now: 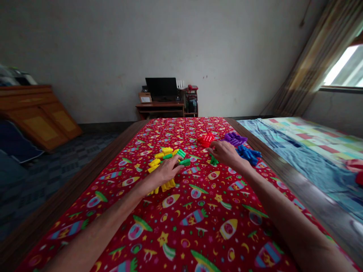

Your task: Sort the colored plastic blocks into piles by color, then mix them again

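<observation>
My left hand is over the pile of small yellow plastic pieces, thumb and fingers closed around a green plastic piece. Another green piece lies just beyond its fingertips, among the yellow ones. My right hand hovers with fingers curled together above a small green pile; whatever its fingertips hold is hidden. Close around it lie a red pile, a purple pile and a blue pile. The pieces look short and ridged; their exact kind is unclear.
A red cloth with rocket prints covers the long wooden table. To the right is a bed with a patchwork cover. A desk with a monitor stands by the far wall, and a wooden cabinet at left.
</observation>
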The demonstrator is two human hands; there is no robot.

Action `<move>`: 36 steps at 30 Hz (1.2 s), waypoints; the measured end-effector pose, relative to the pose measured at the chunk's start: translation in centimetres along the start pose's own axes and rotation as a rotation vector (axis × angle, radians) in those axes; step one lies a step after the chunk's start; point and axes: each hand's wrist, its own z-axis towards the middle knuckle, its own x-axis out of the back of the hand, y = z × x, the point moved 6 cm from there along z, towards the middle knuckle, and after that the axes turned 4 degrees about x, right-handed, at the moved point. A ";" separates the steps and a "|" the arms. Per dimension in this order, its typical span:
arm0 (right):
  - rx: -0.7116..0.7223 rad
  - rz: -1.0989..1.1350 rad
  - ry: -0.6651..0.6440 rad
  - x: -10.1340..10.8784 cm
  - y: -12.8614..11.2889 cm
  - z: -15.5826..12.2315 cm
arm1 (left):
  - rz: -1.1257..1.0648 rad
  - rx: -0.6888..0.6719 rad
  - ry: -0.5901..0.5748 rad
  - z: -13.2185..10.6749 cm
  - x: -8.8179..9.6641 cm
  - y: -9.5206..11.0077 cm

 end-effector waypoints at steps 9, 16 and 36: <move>0.380 0.324 -0.214 -3.7 -6.2 -0.4 | -0.223 -0.046 -0.013 -0.3 -1.1 0.7; -0.233 -0.136 0.007 -0.3 5.0 0.3 | 0.195 -0.083 0.276 0.7 1.3 -3.8; 0.301 0.269 0.118 0.1 -3.8 -0.4 | -0.223 0.018 0.267 0.7 2.7 -3.1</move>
